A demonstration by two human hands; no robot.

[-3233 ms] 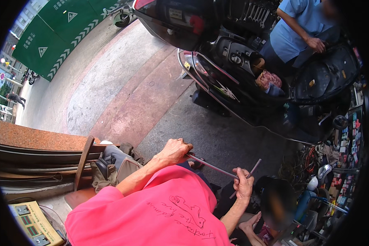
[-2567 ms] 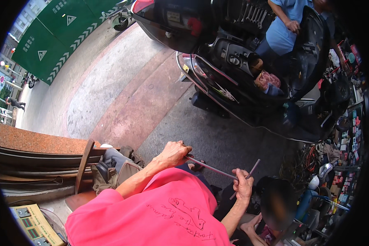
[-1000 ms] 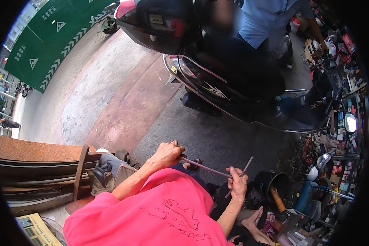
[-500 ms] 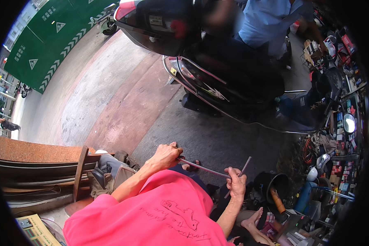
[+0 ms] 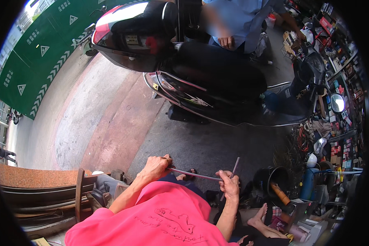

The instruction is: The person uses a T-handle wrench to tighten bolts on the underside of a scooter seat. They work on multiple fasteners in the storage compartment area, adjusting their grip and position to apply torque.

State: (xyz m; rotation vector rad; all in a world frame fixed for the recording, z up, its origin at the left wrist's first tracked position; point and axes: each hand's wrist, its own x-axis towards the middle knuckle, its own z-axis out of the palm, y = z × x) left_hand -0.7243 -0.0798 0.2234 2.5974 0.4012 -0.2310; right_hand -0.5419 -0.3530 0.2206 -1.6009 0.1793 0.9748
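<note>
My left hand (image 5: 155,167) is closed round one end of a thin grey metal rod (image 5: 192,173), held level in front of my pink shirt (image 5: 151,213). The rod runs across to my right hand (image 5: 228,185), whose fingers are wrapped round the place where a second rod (image 5: 236,165) crosses it. That crosspiece sticks out above and below my right fist. The two look like a T-shaped bar tool, but my fingers hide whether they are joined. Beyond my hands stands a black scooter (image 5: 217,69), apart from the tool.
A person in a blue shirt (image 5: 250,24) stands behind the scooter. On the right, a black bucket (image 5: 260,180) sits before crowded shelves of small goods (image 5: 340,151). A bare foot (image 5: 258,219) shows at lower right. A wooden bench-like piece (image 5: 41,176) lies left, and a green barrier (image 5: 37,61) beyond.
The whole view has shifted, with the scooter now further left and the shelves too. Both hands keep the same grip on the rods. The other person's hand now shows over the scooter seat.
</note>
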